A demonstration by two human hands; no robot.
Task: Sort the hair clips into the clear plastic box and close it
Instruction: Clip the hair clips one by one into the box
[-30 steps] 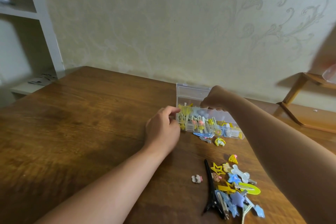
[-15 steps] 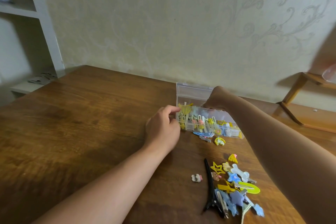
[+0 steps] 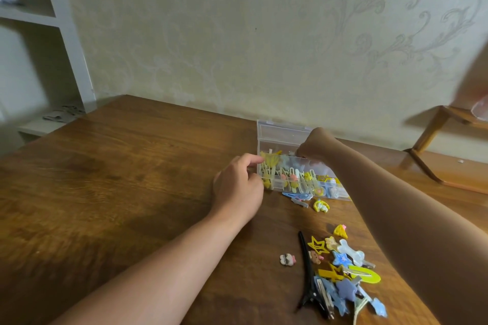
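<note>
The clear plastic box (image 3: 280, 137) stands on the wooden table (image 3: 118, 166), lid raised at the back, its compartments holding several yellow, white and blue hair clips. My left hand (image 3: 237, 187) grips the box's left end, thumb and fingers curled on its wall. My right hand (image 3: 314, 148) reaches over the box's back part with fingers curled down into it; what they hold is hidden. A blue clip (image 3: 297, 196) and a yellow-white clip (image 3: 320, 205) lie just in front of the box. A pile of loose hair clips (image 3: 343, 272) lies nearer me.
A long black clip (image 3: 307, 272) lies left of the pile, and a small pink-white clip (image 3: 287, 259) sits apart from it. A white shelf unit (image 3: 66, 60) stands at the left. A wooden stand (image 3: 435, 124) is at the right by the wall.
My right hand has shifted slightly within the box's back part. My left hand stays on the box's left end.
</note>
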